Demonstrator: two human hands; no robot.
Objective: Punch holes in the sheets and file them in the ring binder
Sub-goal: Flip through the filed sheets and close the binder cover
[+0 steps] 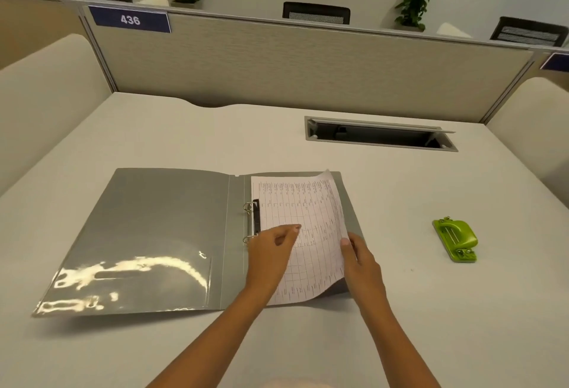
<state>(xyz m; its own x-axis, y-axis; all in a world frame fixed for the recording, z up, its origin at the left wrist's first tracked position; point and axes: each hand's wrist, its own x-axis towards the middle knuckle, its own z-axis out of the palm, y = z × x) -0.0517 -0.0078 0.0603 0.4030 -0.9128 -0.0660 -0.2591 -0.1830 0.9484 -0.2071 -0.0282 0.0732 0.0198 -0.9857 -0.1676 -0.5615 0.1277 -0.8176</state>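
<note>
On glossy grey binder [138, 233], curled sheet [308, 212].

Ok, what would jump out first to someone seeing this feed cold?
The open grey ring binder mid-frame, with both hands on a printed sheet over its right half: the left hand near the rings, the right hand gripping the lifted edge. Then the bright green hole punch, apart to the right.

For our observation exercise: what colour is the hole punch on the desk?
The hole punch is bright green, clearest in the head view.
</note>
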